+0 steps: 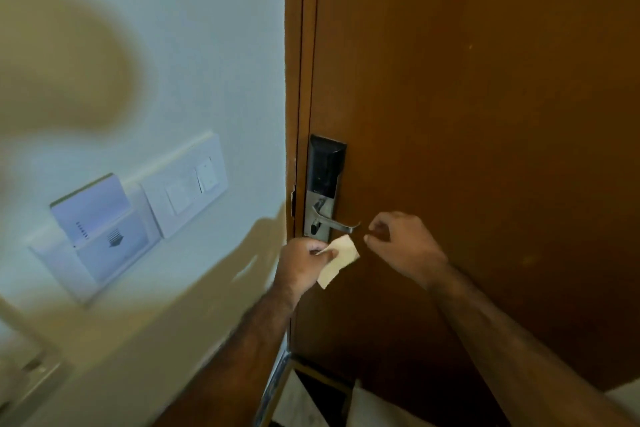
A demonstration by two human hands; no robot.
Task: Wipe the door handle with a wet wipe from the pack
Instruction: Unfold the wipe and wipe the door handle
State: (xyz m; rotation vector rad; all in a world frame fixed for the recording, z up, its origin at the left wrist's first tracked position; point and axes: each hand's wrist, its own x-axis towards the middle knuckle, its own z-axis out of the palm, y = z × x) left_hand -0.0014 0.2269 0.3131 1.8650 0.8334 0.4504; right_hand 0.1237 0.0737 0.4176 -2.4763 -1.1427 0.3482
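Observation:
A silver lever door handle (335, 224) sticks out to the right from a metal plate under a black electronic lock (325, 163) on the brown wooden door (485, 97). Just below the handle, my left hand (302, 263) pinches a pale folded wet wipe (338, 259) by its left edge. My right hand (403, 243) hovers right of the wipe and the lever's tip, fingers curled with thumb and forefinger close together and nothing visible between them. The wipe does not touch the handle. No pack is in view.
On the white wall to the left of the door frame sit a key card holder (98, 232) and a double light switch (188, 189). A metal strip (275, 388) runs along the door's lower edge, with pale floor below.

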